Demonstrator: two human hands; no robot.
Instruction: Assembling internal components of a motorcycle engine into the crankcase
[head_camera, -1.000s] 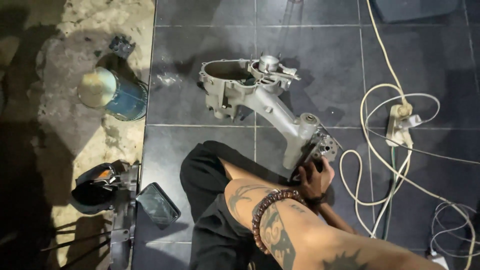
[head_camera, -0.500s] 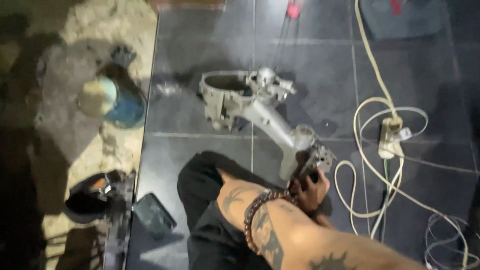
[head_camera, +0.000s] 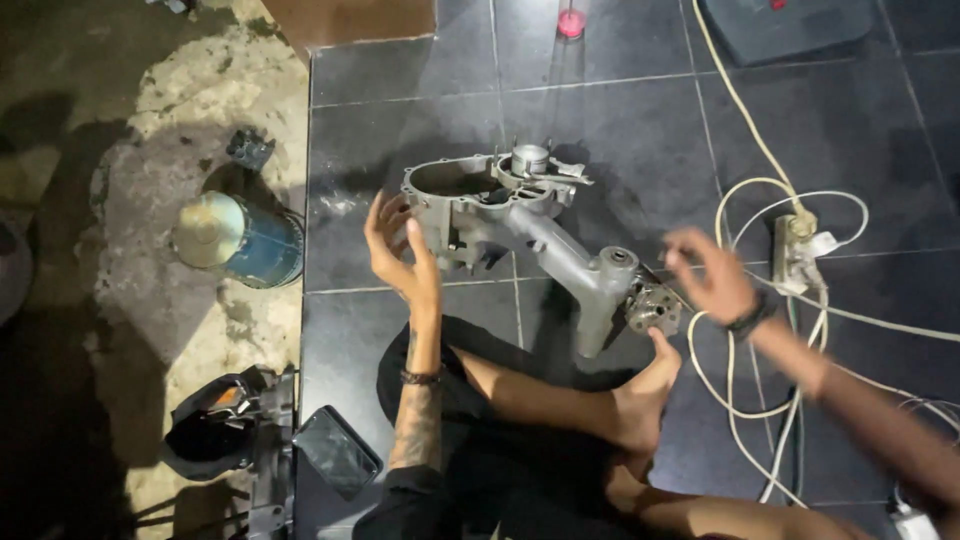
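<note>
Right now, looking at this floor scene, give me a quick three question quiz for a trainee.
1. True or false: the left hand is clamped around the grey metal engine casing.
2. Which lies nearest the right hand? A) the blue can B) the white cable C) the dark phone
3. What surface does the casing rest on?

Key:
1. False; it is open beside the casing's wide end, and any contact cannot be told.
2. B.
3. Dark floor tiles, with a bare foot close to its narrow end.
</note>
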